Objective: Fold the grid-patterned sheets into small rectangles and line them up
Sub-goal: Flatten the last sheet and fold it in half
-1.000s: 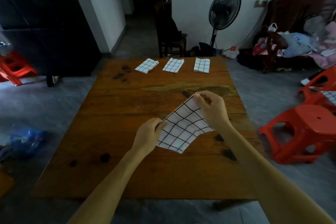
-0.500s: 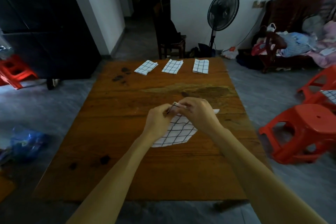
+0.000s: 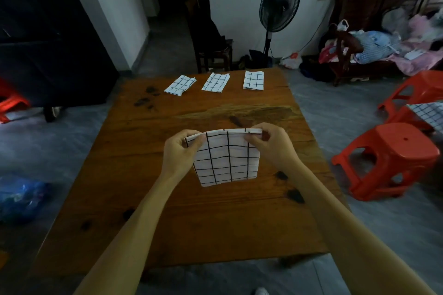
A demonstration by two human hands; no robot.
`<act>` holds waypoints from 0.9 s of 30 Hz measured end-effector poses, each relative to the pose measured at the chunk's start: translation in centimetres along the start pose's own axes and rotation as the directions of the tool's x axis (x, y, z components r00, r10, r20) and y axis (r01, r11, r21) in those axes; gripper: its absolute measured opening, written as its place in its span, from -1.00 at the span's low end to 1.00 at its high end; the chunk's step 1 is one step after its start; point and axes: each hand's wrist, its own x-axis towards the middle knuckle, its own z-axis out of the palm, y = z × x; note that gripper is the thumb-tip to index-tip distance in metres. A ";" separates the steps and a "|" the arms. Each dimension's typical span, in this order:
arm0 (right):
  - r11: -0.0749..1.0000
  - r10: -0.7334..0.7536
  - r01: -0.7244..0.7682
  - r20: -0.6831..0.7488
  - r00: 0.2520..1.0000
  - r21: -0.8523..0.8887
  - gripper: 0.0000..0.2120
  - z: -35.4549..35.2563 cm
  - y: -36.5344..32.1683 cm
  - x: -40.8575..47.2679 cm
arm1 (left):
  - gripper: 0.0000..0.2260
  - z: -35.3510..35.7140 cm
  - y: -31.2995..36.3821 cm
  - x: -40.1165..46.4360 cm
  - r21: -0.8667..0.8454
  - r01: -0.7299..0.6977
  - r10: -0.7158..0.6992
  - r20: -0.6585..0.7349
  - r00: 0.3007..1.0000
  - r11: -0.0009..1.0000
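Two hands meet over the middle of the wooden surface (image 3: pixel 215 223), both forearms reaching in from the near edge and angling toward each other. The left hand (image 3: pixel 179 151) pinches the upper left corner of a folded grid-patterned sheet (image 3: pixel 226 160), thumb and curled fingers closed on the cloth; the right hand (image 3: pixel 271 143) pinches the upper right corner in the same way, its fingers bent over the folded top edge. Between them the sheet's top edge runs taut and roughly level, showing doubled layers, while the rest of it hangs toward the person as a white rectangle crossed by black lines; whether its lower edge touches the wood I cannot tell. Three folded sheets lie in a row along the far edge of the surface, well apart from the hands: the left folded sheet (image 3: pixel 179 85) sits skewed, the middle folded sheet (image 3: pixel 215 82) tilts a little, and the right folded sheet (image 3: pixel 253 80) lies nearly square. Dark knots and stains mark the wood. On the floor to the right stands a red plastic stool (image 3: pixel 393 158), and behind it a second red stool (image 3: pixel 417 93) carries another grid-patterned cloth (image 3: pixel 429 112) draped over it. A black standing fan (image 3: pixel 279 5) stands beyond the far edge against a white wall, with a dark wooden chair (image 3: pixel 211 40) to its left and a sofa piled with clothes (image 3: pixel 383 43) at the right. A blue plastic bag (image 3: pixel 21 196) lies on the grey floor at the left.
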 end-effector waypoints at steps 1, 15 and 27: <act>1.000 0.015 -0.015 -0.019 1.000 0.025 -0.84 -0.1 0.0 0.0 | -0.93 -0.1 0.0 0.1 -0.008 0.000 0.000 -0.013 1.000 1.000; 0.989 0.064 -0.053 -0.073 0.995 0.141 -0.87 -0.3 0.3 -0.8 | -0.96 0.1 0.3 0.1 -0.104 0.044 -0.048 -0.038 0.998 0.994; 0.875 -0.325 0.304 0.009 0.946 -0.377 -0.85 3.0 -3.3 0.0 | -0.92 1.5 1.8 -0.3 -0.012 -0.134 0.134 0.038 0.990 0.991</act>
